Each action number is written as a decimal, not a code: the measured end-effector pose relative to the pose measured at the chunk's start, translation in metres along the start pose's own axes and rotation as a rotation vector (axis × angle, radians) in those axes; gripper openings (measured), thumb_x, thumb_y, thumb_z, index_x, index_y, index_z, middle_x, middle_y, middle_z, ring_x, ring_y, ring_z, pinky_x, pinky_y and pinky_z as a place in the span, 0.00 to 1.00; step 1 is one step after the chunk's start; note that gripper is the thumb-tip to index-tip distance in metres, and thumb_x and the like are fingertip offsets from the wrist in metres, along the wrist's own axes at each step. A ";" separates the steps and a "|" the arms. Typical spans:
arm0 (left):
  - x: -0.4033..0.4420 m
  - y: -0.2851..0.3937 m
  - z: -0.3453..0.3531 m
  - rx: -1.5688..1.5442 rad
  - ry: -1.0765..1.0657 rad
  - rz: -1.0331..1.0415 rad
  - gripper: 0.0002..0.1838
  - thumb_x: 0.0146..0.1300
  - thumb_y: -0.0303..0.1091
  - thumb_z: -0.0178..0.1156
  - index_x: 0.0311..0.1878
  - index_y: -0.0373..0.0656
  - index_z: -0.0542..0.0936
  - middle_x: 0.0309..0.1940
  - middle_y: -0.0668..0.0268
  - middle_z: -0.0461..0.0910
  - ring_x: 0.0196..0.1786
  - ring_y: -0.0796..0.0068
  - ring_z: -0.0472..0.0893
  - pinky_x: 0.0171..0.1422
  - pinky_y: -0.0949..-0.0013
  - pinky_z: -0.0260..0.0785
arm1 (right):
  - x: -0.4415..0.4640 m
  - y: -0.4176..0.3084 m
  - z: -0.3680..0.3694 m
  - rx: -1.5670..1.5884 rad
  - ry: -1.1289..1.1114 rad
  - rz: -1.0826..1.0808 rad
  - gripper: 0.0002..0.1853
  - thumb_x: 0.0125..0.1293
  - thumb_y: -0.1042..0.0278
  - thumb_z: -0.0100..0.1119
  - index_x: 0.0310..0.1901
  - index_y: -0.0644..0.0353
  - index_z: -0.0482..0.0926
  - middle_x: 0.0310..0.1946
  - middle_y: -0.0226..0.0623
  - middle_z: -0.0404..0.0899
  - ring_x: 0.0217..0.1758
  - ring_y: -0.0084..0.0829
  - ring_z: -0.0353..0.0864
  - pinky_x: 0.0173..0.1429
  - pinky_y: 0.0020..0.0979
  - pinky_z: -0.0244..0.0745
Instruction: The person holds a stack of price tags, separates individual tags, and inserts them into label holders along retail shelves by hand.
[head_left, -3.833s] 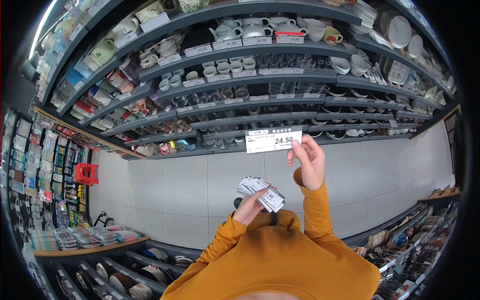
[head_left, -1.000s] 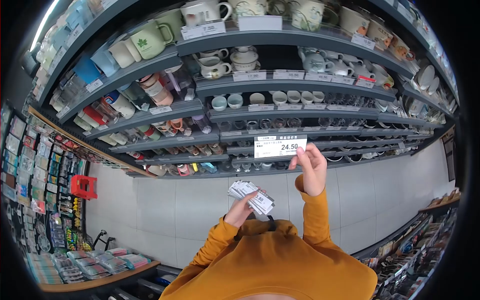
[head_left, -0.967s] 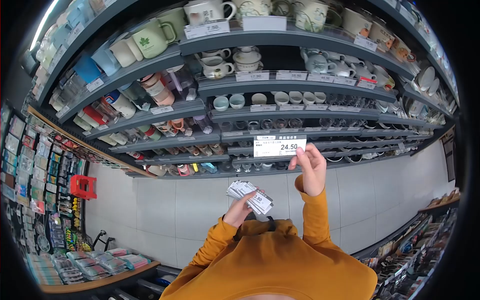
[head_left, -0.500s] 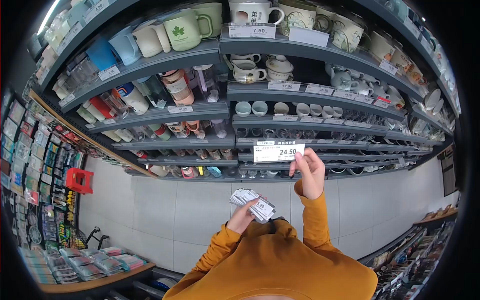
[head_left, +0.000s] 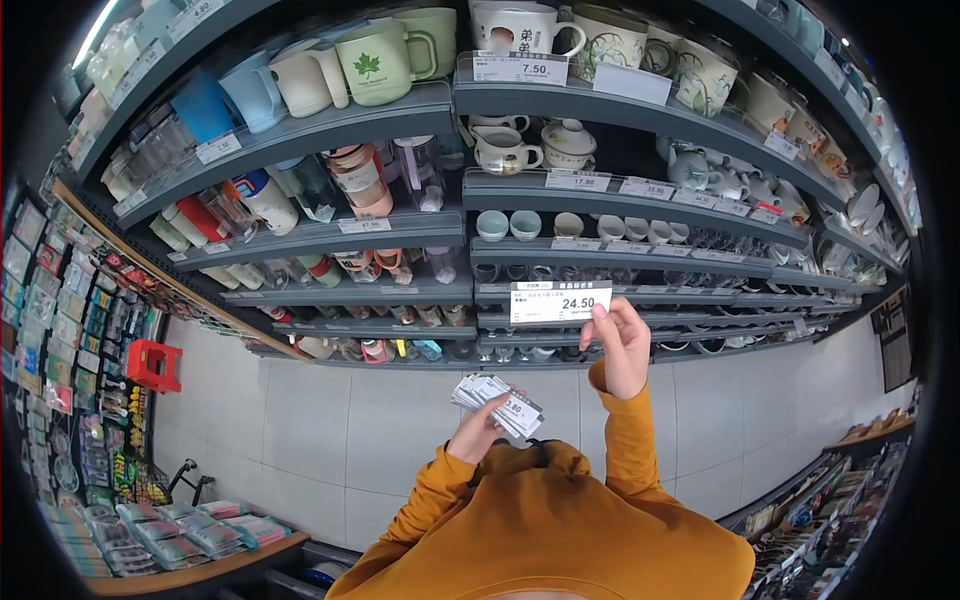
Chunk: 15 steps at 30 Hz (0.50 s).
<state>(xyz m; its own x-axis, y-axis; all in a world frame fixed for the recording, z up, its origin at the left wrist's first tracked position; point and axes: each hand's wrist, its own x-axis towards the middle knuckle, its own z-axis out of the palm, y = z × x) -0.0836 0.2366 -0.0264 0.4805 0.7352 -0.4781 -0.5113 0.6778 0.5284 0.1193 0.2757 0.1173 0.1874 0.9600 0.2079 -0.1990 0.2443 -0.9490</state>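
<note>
A white price tag [head_left: 560,304] printed 24.50 is pinched by its right end between the thumb and fingers of my right hand [head_left: 622,340], held up in front of the lower shelves. Lower and to the left, my left hand [head_left: 480,428] grips a fanned stack of price tags [head_left: 500,403]; the top one partly reads 3.80. My thumb lies across the stack and covers part of it. Both hands are apart from the shelves.
Curved grey shelves [head_left: 560,185] carry a green mug [head_left: 375,68], white mugs, tumblers, teapots [head_left: 690,165] and small bowls [head_left: 525,225], with price tags along their edges. A red stool [head_left: 154,366] stands on the tiled floor [head_left: 310,420] at left. Packaged goods [head_left: 180,530] fill a counter at lower left.
The view has shifted slightly, so the middle shelves sit a little further right. My left hand with the stack has moved slightly left. My right hand keeps its tag in nearly the same place.
</note>
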 end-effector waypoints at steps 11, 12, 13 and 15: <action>-0.002 0.001 0.008 0.009 0.009 -0.048 0.19 0.65 0.34 0.58 0.57 0.41 0.71 0.53 0.61 0.78 0.56 0.70 0.77 0.59 0.66 0.69 | 0.000 0.004 -0.001 0.073 0.019 0.007 0.05 0.70 0.73 0.53 0.38 0.66 0.75 0.25 0.32 0.76 0.27 0.18 0.73 0.34 0.22 0.69; -0.003 0.002 0.009 0.009 0.010 -0.047 0.19 0.65 0.34 0.58 0.57 0.41 0.71 0.53 0.61 0.78 0.56 0.70 0.77 0.59 0.66 0.69 | 0.000 0.004 -0.001 0.069 0.020 0.003 0.05 0.70 0.73 0.53 0.38 0.66 0.75 0.25 0.32 0.76 0.27 0.18 0.73 0.34 0.22 0.69; -0.003 0.002 0.010 0.009 0.012 -0.045 0.19 0.65 0.35 0.58 0.57 0.41 0.71 0.53 0.61 0.78 0.56 0.70 0.77 0.59 0.66 0.69 | 0.000 0.004 -0.002 0.066 0.021 -0.001 0.06 0.70 0.73 0.53 0.38 0.66 0.75 0.25 0.32 0.76 0.27 0.19 0.73 0.34 0.22 0.69; -0.004 0.003 0.010 0.010 0.015 -0.046 0.20 0.65 0.35 0.58 0.58 0.40 0.71 0.53 0.61 0.78 0.56 0.70 0.77 0.59 0.65 0.69 | 0.000 0.004 -0.001 0.065 0.029 0.000 0.06 0.70 0.72 0.53 0.38 0.66 0.75 0.25 0.32 0.76 0.27 0.19 0.73 0.34 0.22 0.68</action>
<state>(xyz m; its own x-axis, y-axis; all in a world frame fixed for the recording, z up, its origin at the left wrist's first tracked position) -0.0800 0.2359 -0.0154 0.4921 0.7037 -0.5126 -0.4817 0.7105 0.5129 0.1197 0.2763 0.1136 0.2148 0.9559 0.2003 -0.2609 0.2538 -0.9314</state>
